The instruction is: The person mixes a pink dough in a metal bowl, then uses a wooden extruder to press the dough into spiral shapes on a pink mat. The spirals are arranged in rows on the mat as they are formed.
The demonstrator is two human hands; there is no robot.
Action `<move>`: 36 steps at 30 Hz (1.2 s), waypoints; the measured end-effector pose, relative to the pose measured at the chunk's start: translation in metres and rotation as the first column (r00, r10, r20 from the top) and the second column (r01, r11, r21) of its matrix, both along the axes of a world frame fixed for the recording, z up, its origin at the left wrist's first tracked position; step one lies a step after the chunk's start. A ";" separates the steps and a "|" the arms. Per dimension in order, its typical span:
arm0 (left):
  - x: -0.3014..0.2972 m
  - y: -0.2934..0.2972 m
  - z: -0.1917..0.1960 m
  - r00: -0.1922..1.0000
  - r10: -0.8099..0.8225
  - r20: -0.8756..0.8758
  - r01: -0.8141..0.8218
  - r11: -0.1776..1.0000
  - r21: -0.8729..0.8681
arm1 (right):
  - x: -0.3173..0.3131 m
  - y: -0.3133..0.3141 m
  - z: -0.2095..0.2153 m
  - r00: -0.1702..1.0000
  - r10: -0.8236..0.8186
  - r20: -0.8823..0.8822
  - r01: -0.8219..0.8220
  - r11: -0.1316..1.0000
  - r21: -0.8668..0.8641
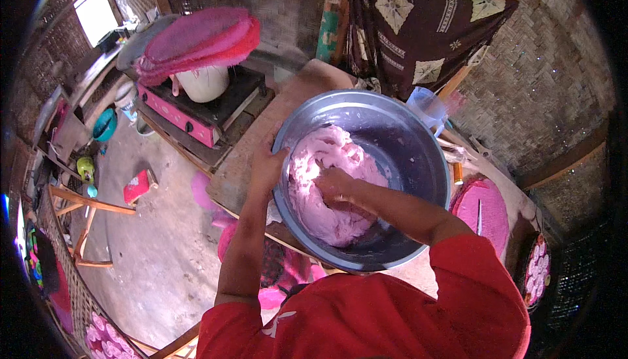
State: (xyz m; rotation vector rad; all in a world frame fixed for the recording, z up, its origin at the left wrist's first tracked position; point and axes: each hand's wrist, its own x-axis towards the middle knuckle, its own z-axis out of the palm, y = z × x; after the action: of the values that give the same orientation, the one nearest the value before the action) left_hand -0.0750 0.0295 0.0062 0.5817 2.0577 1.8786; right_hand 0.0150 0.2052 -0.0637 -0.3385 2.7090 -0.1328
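A large grey-blue basin (419, 169) sits in front of me on a wooden tabletop. Soft pink dough (328, 218) fills its left half, lumpy and folded at the top. My left hand (267, 165) grips the basin's left rim, fingers over the edge. Inside the basin, my right hand (335, 185) is pressed into the middle of the dough. Its fingers are curled and partly sunk in, so the tips are hidden. Thin smears of dough cling to the basin's inner wall on the right.
Left of the basin, a pink-fronted gas stove (181, 114) carries a pale pot (204, 84) under round pink trays (196, 42). A clear plastic jug (426, 107) stands behind the rim. At right lies a round pink tray (483, 212) with a knife-like tool (479, 218). Patterned dark cloth (428, 29) hangs behind.
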 end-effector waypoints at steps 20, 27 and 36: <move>-0.012 0.013 -0.008 0.994 0.105 -0.009 -0.103 0.985 0.135 | -0.146 0.119 -0.061 0.892 -0.008 0.453 0.413 0.425 -0.805; -0.016 0.003 -0.011 0.997 0.015 -0.078 -0.014 1.000 0.006 | -0.105 0.029 0.026 0.940 0.168 0.296 -0.001 0.871 -0.491; -0.014 0.006 -0.015 0.997 0.054 -0.058 -0.051 0.998 0.043 | 0.115 0.017 0.138 0.910 0.377 -0.171 -0.374 0.926 0.049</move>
State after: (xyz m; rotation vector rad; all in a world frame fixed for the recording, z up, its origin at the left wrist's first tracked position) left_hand -0.0887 0.0355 -0.0089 0.6055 2.0946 1.9604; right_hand 0.1303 0.2220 0.0740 -0.8980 2.7547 0.0309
